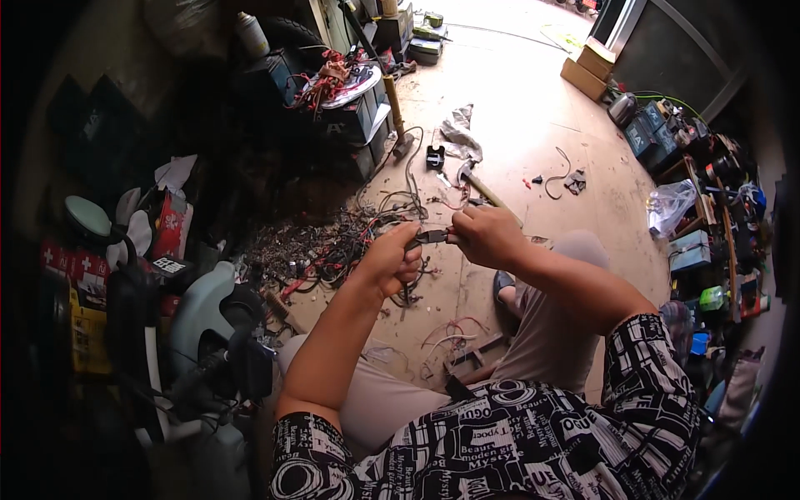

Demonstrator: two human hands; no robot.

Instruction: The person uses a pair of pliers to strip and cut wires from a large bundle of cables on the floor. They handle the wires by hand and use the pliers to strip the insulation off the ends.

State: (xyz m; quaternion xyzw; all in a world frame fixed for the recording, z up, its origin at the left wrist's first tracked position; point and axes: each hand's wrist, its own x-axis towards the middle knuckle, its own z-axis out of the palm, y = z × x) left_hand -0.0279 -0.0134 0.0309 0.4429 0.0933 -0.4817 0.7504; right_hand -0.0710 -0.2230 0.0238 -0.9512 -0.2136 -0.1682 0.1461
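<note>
Both of my hands meet in front of me above the floor. My left hand (pixel 392 258) is wrapped round the handles of dark pliers (pixel 432 237), whose jaws point to the right. At the tip of the jaws, my right hand (pixel 485 237) is closed in a pinch. What its fingers grip is too small and too covered to name. Below and left of the hands lies a heap of cut wires and dark scraps (pixel 329 242), spread over the floor. A hammer (pixel 487 185) with a pale wooden handle lies just beyond my right hand.
Another long-handled hammer (pixel 397 117) leans by stacked batteries (pixel 358 125) at the back left. A crowded shelf (pixel 708 225) runs along the right, with cardboard boxes (pixel 589 70) farther off. Scooter-like grey plastic parts (pixel 200 312) stand close on the left. Loose wires lie near my feet.
</note>
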